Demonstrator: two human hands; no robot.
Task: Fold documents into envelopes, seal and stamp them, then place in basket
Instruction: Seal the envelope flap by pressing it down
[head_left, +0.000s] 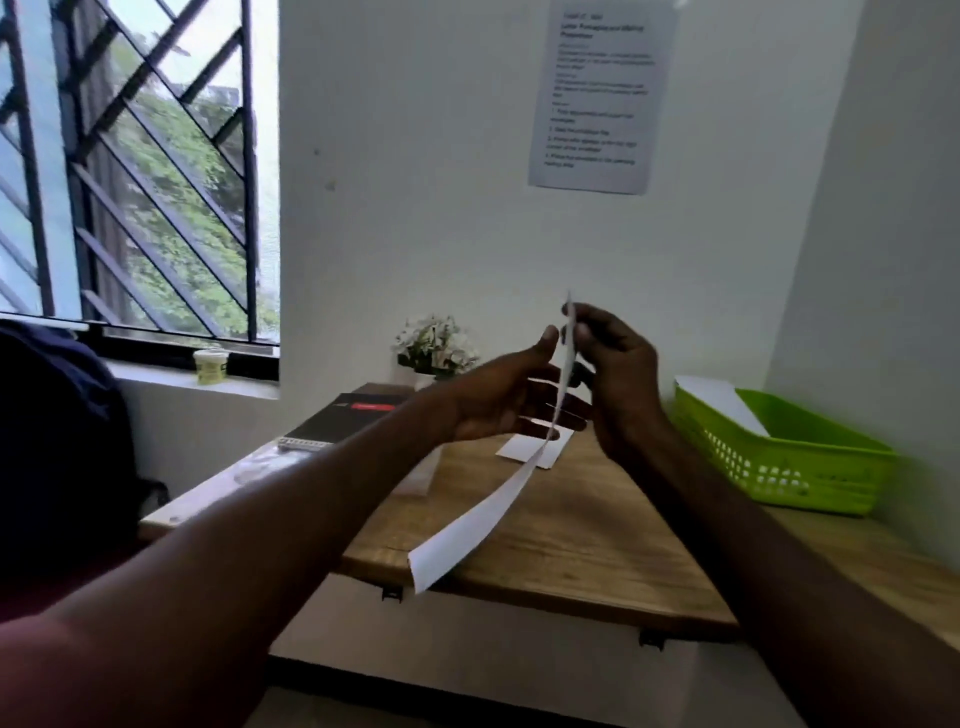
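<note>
- While the right hand (618, 374) pinches the top edge of the white document (483, 519) above the wooden table (597, 551), the sheet hangs edge-on, probably for folding.
- The left hand (498, 405), fingers extended and relaxed, touches the sheet's face, seemingly to steady it.
- A white envelope (524, 448) lies on the table beyond the hands.
- The green basket (789, 457), at the table's right, already holds white paper.

Around the one wooden table (571, 525) are two hands (498, 400), one held paper sheet (478, 525), one green basket (779, 457), one flower pot (436, 345).
</note>
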